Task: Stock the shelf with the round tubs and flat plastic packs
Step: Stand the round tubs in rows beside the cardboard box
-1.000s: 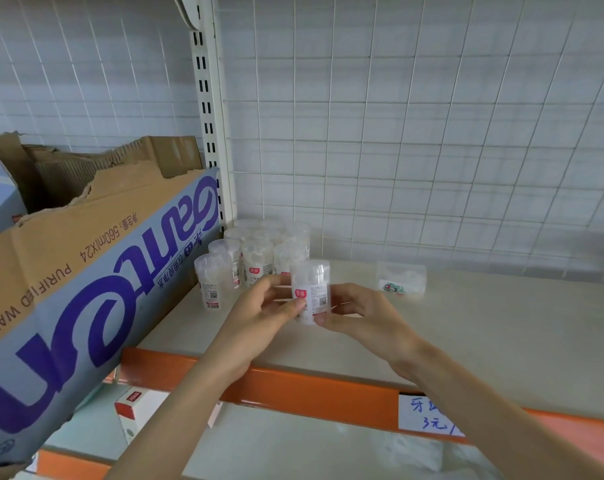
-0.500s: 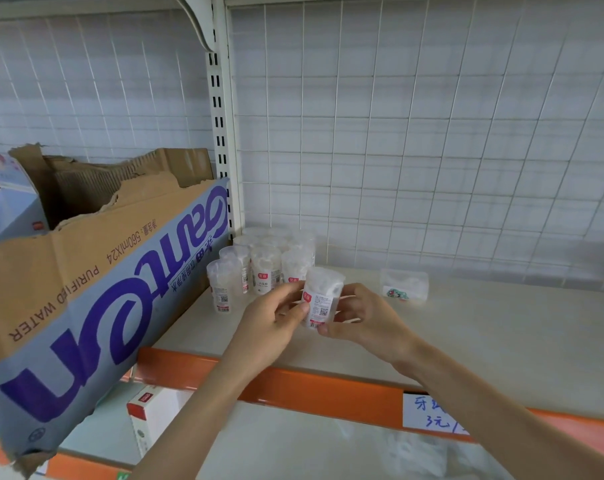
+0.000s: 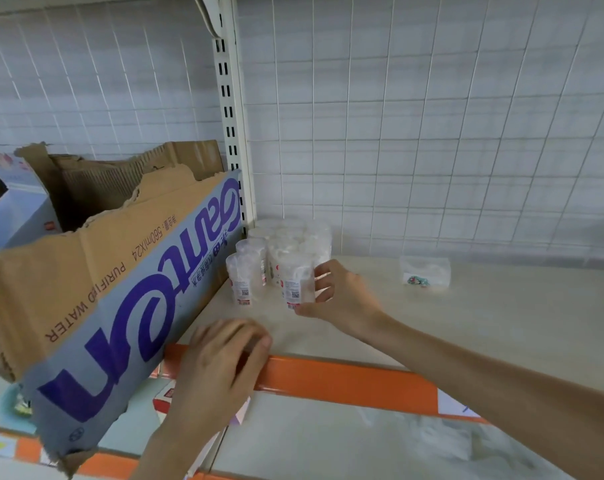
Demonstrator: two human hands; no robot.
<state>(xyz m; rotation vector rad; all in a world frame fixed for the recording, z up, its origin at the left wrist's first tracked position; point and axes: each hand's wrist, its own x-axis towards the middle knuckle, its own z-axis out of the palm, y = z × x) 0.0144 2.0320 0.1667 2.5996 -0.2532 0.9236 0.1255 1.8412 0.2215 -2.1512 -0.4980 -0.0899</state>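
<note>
Head view, centre: my right hand (image 3: 342, 296) grips the round tub (image 3: 295, 284) by its sides; it looks light, thin-walled, slippery. Left hand (image 3: 224, 355) rests empty on the shelf (image 3: 484, 323).

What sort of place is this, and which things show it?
Probably a shop: a shelf with an orange edge, a paper label on it, and identical barcoded tubs grouped together.

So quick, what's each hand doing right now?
Left hand: open, empty, at the orange shelf edge.
Right hand: holding a round tub.
</note>
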